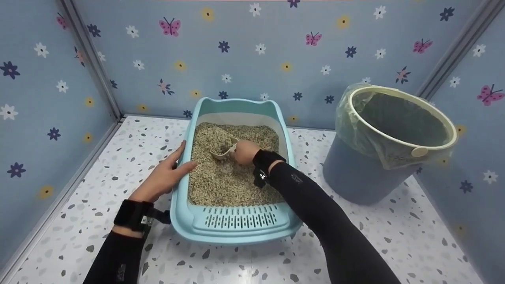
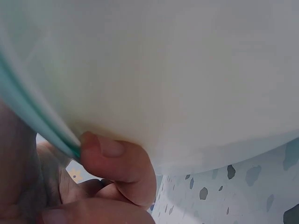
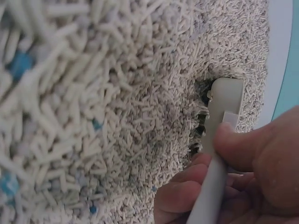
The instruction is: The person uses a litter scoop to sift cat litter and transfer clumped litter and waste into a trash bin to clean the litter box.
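A light blue litter box point(image 1: 240, 234) stands on the speckled surface, filled with tan pellet litter point(image 1: 221, 187). My right hand point(image 1: 245, 152) grips the handle of a pale litter scoop point(image 1: 221, 156) over the middle of the box. In the right wrist view the scoop point(image 3: 228, 95) is partly sunk in the litter point(image 3: 117, 116), thumb pressed near the handle's base and fingers wrapped round it. My left hand point(image 1: 163, 177) holds the box's left rim, thumb over the top edge. Its curled fingers point(image 2: 126, 163) show below the rim, against the white outer wall, in the left wrist view.
A blue-grey bin point(image 1: 359, 177) stands right of the litter box. It has a translucent bag point(image 1: 349, 126) held by a cream ring point(image 1: 398, 146). Flower-patterned panels point(image 1: 244, 51) enclose the back and both sides. A slotted ledge point(image 1: 240, 217) forms the box's front.
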The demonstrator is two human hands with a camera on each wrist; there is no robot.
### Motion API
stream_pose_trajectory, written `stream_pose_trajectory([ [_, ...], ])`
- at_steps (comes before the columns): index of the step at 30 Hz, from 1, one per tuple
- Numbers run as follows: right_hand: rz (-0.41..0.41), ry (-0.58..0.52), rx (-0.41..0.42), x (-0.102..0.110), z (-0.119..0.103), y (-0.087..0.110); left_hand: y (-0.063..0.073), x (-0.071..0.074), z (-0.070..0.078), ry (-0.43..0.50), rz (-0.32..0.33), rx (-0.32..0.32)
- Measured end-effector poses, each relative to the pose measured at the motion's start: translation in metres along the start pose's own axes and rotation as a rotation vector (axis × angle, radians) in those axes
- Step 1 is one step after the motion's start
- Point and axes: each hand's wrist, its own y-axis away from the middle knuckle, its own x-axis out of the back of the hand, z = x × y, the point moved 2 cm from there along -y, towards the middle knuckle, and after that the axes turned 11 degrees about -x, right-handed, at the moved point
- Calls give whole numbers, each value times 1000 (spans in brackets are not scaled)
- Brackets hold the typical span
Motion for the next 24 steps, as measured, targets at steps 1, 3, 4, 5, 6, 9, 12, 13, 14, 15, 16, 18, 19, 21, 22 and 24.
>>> stream_pose_trajectory([
  [1, 9, -48, -5, 1, 1, 0, 0, 0, 0, 4, -1, -4],
  [3, 7, -101, -14, 1, 2, 0, -1, 0, 0, 15, 1, -6],
  [4, 5, -111, -12, 2, 3, 0, -1, 0, 0, 18, 0, -5],
  [5, 4, -128, -11, 2, 3, 0, -1, 0, 0, 18, -2, -4],
  [6, 7, -139, -8, 2, 4, -1, -2, 0, 0, 16, -2, -2],
  [9, 11, -180, 1, 3, 6, -1, -2, -1, 0, 2, -1, 4],
  [12, 31, -245, 12, 5, 8, 1, -2, -2, 0, -11, -2, 6],
  [13, 36, -265, 15, 6, 8, 2, -2, -2, 0, -16, -3, 8],
  [14, 42, -280, 16, 7, 8, 3, -2, -1, 0, -18, -3, 10],
  [15, 46, -302, 15, 8, 8, 4, -2, 0, 1, -20, -2, 13],
  [16, 42, -329, 5, 9, 8, 5, -2, 0, 1, -25, -1, 17],
  [18, 58, -373, -6, 2, 16, -14, -2, 1, 2, -42, -1, 24],
  [19, 60, -392, -13, 2, 16, -14, -2, 2, 2, -43, -1, 25],
  [21, 58, -439, -27, 4, 17, -14, -2, 2, 1, -50, -1, 25],
  [22, 60, -458, -33, 5, 17, -13, -2, 2, 0, -51, -3, 24],
  [24, 71, -476, -27, 7, 19, -10, -2, 1, -1, -44, -4, 22],
])
